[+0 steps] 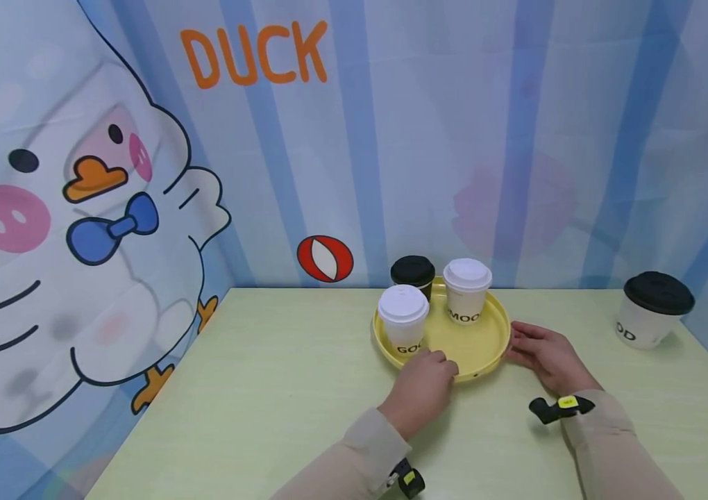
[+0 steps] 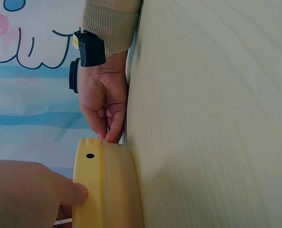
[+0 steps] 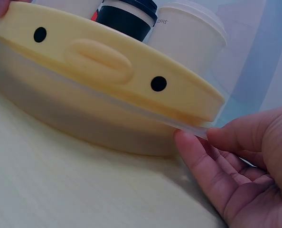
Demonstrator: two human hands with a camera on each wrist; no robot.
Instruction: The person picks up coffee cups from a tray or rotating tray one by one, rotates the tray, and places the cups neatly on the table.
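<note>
A round yellow tray (image 1: 469, 347) with a duck face on its side (image 3: 100, 61) stands on the table. It carries two white-lidded paper cups, one near the front left (image 1: 404, 321) and one at the back (image 1: 468, 295), plus a black-lidded cup (image 1: 413, 271) partly hidden behind them. My left hand (image 1: 421, 390) grips the tray's near rim, thumb against the outer wall, its other fingers mostly hidden. On the right side, my right hand (image 1: 550, 357) pinches a thin clear edge (image 3: 198, 131) under the yellow wall between thumb and fingers.
Another cup with a black lid (image 1: 650, 312) stands alone at the table's far right. Behind the pale table (image 1: 235, 403) hangs a blue striped cloth (image 1: 391, 139) with duck drawings. Dark camera straps (image 1: 560, 408) sit on both wrists.
</note>
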